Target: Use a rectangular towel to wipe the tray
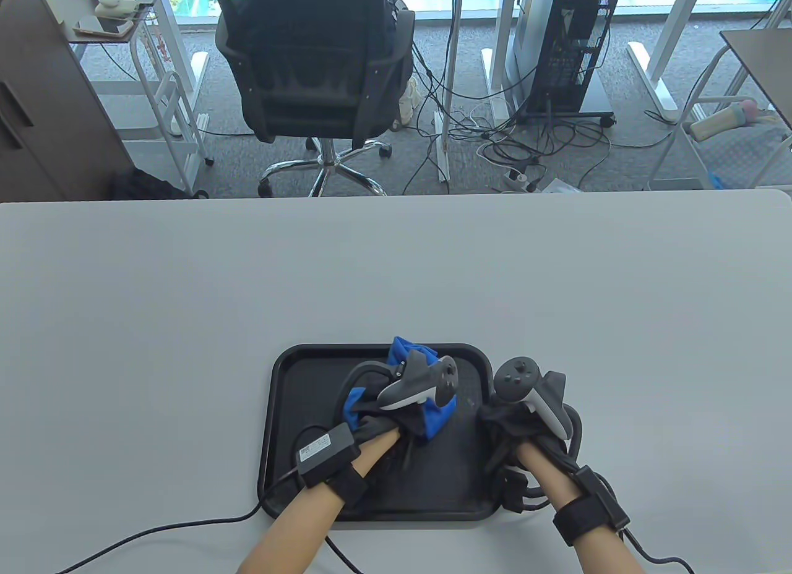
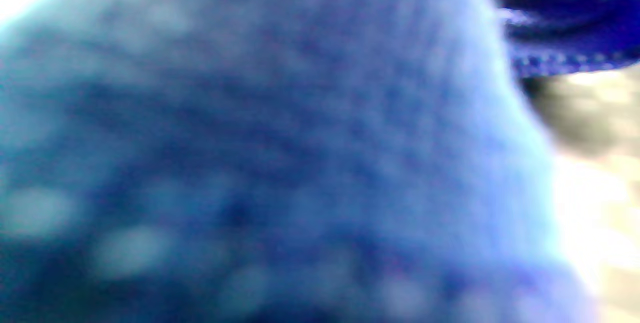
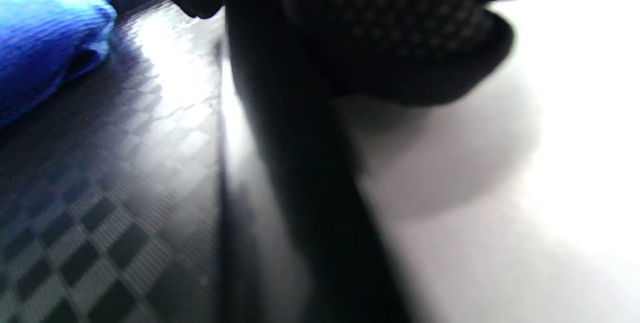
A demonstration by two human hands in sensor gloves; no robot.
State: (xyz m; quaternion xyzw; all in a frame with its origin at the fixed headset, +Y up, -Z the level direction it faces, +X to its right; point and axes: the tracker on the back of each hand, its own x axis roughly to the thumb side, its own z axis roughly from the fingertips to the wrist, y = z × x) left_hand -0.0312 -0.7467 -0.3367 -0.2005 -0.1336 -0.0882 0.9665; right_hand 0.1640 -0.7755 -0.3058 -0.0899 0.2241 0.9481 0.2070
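Observation:
A black rectangular tray (image 1: 291, 413) lies on the grey table near its front edge. A bunched blue towel (image 1: 440, 420) sits on the tray's middle right. My left hand (image 1: 396, 422) grips the towel and presses it on the tray floor; the towel fills the left wrist view (image 2: 280, 153). My right hand (image 1: 513, 422) rests on the tray's right rim and holds it. In the right wrist view the gloved fingers (image 3: 400, 38) sit over the rim (image 3: 290, 173), with the towel (image 3: 45, 33) at the upper left on the checkered tray floor (image 3: 100, 223).
The grey table (image 1: 185, 289) spreads wide around the tray. Glove cables (image 1: 185, 524) trail off the front edge. An office chair (image 1: 315, 73), a computer tower and floor cables stand beyond the table's far edge.

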